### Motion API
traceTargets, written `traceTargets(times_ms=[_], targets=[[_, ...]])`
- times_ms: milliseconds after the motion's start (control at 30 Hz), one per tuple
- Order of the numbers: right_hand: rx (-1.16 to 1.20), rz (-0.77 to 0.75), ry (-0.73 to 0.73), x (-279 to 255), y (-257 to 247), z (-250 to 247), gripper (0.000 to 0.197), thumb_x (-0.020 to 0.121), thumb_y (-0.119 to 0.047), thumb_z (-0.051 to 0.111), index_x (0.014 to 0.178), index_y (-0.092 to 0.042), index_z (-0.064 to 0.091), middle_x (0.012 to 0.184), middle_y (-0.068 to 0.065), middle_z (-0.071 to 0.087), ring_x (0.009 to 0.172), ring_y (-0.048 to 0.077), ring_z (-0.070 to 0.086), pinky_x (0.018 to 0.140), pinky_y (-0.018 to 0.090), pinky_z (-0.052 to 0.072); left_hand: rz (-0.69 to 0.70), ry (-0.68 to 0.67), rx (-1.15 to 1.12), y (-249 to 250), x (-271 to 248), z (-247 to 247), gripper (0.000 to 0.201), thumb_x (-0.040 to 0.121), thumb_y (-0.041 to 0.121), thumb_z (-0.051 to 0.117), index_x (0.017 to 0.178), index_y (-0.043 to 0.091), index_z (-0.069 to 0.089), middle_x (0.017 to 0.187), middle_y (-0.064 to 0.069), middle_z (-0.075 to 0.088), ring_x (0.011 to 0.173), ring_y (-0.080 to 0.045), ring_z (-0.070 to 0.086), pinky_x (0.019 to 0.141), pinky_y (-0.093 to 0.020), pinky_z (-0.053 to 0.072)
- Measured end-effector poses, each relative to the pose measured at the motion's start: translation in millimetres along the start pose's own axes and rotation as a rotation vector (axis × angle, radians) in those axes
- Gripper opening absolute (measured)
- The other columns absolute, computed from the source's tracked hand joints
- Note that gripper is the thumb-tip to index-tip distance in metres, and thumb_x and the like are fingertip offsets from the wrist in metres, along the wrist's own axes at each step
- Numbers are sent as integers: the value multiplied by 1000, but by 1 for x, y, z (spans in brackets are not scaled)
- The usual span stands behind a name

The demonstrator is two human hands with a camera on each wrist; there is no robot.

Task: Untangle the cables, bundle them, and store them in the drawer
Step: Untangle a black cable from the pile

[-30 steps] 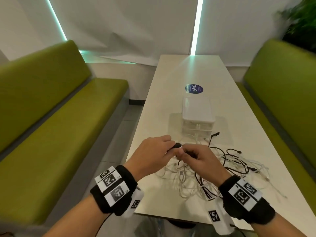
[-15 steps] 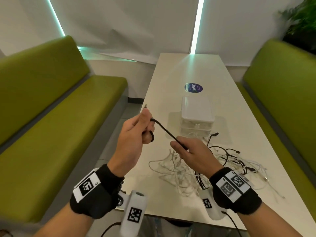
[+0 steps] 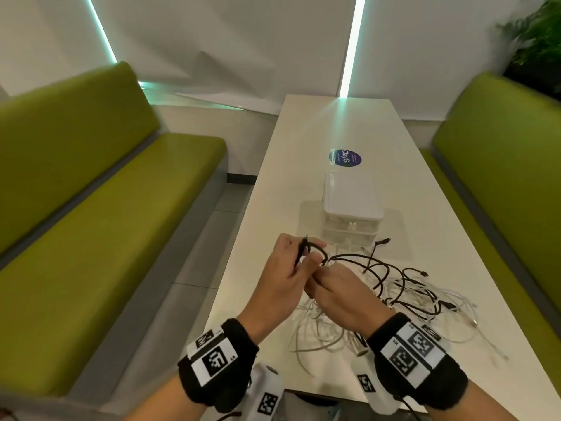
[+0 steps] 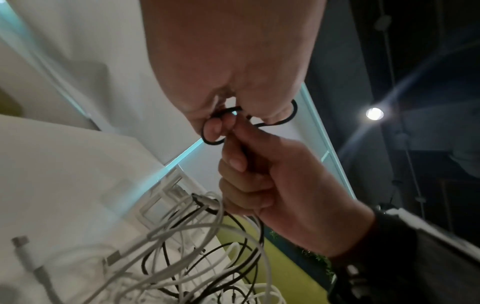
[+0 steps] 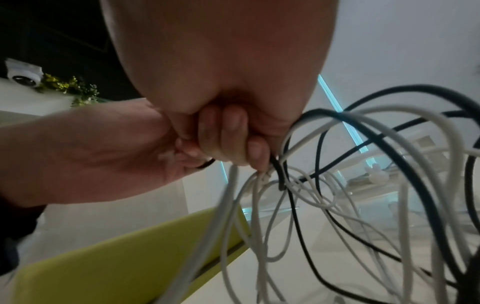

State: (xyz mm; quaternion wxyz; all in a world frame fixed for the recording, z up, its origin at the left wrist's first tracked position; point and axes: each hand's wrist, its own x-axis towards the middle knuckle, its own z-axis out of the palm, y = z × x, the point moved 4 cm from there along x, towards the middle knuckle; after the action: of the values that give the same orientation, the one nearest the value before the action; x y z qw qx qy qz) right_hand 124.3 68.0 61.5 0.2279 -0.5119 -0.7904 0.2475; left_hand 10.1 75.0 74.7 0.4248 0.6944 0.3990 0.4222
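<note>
Head view: the left hand (image 3: 285, 278) pinches small loops of a black cable (image 3: 358, 256) above the white surface (image 3: 273, 177). Touching it, the right hand (image 3: 343, 296) has its fingers (image 4: 231, 162) curled round the same cable. Right of them lies a tangle of white cables (image 3: 425, 302); behind stands the closed drawer box (image 3: 350, 205).

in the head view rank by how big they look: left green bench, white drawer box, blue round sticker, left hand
1. left green bench, by far the largest
2. white drawer box and left hand look alike; the hand is nearer the camera, so I will not rank them
3. blue round sticker, the smallest
</note>
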Motion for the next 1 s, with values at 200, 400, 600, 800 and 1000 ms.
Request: traceTargets(times_ms=[200,400,600,800,1000], targets=[[19,-15,-52,-3,0,1,28,95,-29,39,69,-20,49,62,-7,50,61,14,49,63,33,42,42,1,63,-5,6,3,13,96,16,56,86,9,61,86,4,55,68,-6,54,65,-15,43],[182,-17,153,7,8,-13,26,97,-35,52,74,-25,59,59,1,63,54,10,60,59,29,49,45,172,-136,19,14,-15,39,99,33,44,74,7,59,64,6,54,54,-3,44,57,-15,36],[107,-67,226,26,10,-30,40,99,-43,44,73,-14,55,64,-2,66,61,1,63,64,32,51,213,283,-393,86,28,-41,36,99,36,41,69,20,52,62,7,49,48,-5,30,46,-16,26],[24,54,189,16,37,-26,53,97,-52,32,66,-17,56,63,-2,63,61,9,58,64,24,45,363,457,-571,147,23,-97,37,105,26,32,74,19,52,58,11,45,48,-6,26,42,-21,22],[-25,191,147,18,44,-21,51,102,-45,29,71,-18,61,69,-7,64,67,5,58,67,22,42,260,341,10,101,45,-69,29,94,45,47,73,32,61,61,11,53,55,-6,45,55,-27,39]])
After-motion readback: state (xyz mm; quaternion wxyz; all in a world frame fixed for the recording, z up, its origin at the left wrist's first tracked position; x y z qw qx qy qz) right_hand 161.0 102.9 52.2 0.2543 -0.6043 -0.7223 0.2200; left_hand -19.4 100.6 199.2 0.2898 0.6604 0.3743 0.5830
